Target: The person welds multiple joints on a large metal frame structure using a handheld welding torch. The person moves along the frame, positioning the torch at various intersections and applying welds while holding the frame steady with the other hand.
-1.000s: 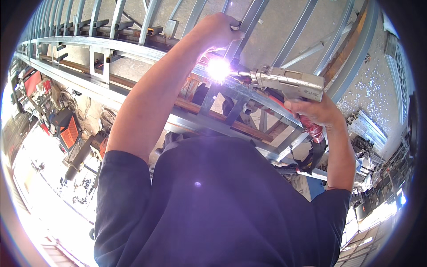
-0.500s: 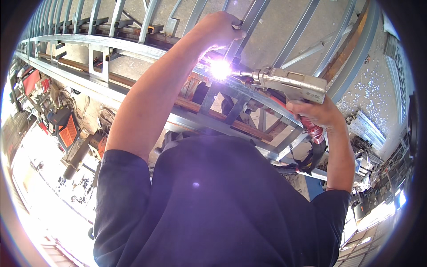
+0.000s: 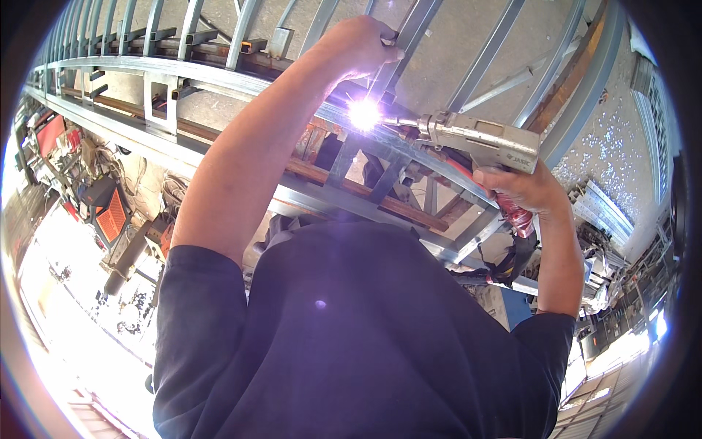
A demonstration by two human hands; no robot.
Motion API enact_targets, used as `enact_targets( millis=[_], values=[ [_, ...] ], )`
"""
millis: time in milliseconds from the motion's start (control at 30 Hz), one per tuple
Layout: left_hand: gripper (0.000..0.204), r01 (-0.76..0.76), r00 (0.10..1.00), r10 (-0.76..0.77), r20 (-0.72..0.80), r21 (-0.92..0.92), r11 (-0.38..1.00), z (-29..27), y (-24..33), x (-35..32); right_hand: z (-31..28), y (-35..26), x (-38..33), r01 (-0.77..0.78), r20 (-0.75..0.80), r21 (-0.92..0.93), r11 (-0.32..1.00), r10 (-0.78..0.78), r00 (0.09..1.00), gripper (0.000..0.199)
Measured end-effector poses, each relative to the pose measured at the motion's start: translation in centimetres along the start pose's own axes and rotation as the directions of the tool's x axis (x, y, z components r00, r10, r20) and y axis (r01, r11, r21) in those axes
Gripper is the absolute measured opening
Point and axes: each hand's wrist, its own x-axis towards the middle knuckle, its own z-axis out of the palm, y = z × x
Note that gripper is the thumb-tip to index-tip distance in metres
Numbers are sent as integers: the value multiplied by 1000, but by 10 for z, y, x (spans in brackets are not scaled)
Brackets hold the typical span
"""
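Observation:
In my right hand (image 3: 532,189) is a handheld welding gun (image 3: 486,139), a pale metal body with red wrapping at its grip. Its nozzle points left, and a bright white-violet arc (image 3: 364,115) glows at the tip, against the joint between a metal rail (image 3: 329,111) and an upright bar. My left hand (image 3: 364,45) is above the arc, closed with thumb and fingers about a grey metal bar (image 3: 414,38) that runs up and away. Glare hides the weld spot itself.
A row of parallel grey bars (image 3: 155,25) stands along the rail to the left. Below the rail lie a rusty beam (image 3: 402,208) and the frame's struts. An orange-and-black machine (image 3: 112,212) sits at left among cables. Metal lengths (image 3: 603,212) are stacked at right.
The welding gun and my right hand have shifted very slightly to the right. The arc still burns, and my left hand stays on the bar.

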Motion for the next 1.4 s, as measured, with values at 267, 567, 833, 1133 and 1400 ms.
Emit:
enact_targets(
  millis=[267, 567, 833, 1133, 1400],
  values=[
    [45, 15, 1000, -15, 3, -8, 1000, 0, 1, -1, -4, 3, -1, 10, 48, 22, 1000, -11, 999, 53],
    [40, 29, 999, -27, 30, -55, 998, 0, 1, 1, -5, 5, -4, 2, 34, 55, 999, -4, 999, 47],
    [43, -35, 999, 35, -20, 17, 999, 4, -7, 8, -1, 0, -9, -9, 4, 51, 999, 9, 1000, 49],
    [51, -91, 881, 14, -474, -141, 986, -31, 5, -69, -2, 8, -11, 12, 28, 5, 1000, -13, 1000, 57],
    [23, -63, 754, -75, -652, -185, 981, 40, -61, -172, -1, 6, -10, 60, 21, -150, 987, -58, 998, 55]
  ],
)
